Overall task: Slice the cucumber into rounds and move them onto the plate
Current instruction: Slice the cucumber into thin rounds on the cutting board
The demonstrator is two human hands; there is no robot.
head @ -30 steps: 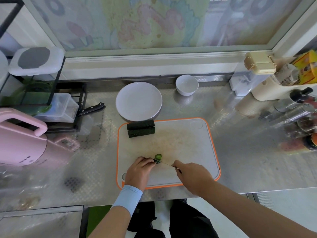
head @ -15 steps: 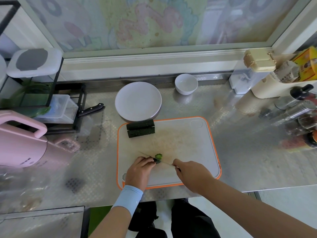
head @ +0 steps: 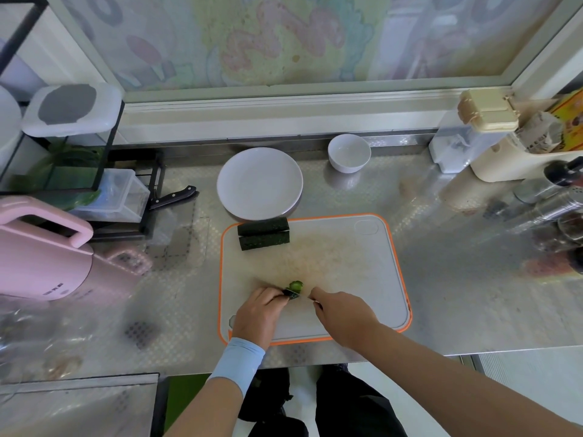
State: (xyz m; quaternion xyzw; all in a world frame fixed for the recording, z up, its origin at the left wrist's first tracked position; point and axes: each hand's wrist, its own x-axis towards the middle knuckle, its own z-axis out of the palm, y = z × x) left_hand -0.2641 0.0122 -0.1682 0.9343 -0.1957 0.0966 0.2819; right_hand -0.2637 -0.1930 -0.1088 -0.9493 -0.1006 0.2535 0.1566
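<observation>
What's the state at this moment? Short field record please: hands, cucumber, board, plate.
surface: white cutting board with orange rim
holding: left hand grips the short green cucumber end
cutting: right hand grips a thin knife, blade at the cucumber end
cut so far: small green slice beside the blade
waiting: two dark green cucumber chunks at the board's far left corner
plate: round white plate behind the board, no slices on it
</observation>
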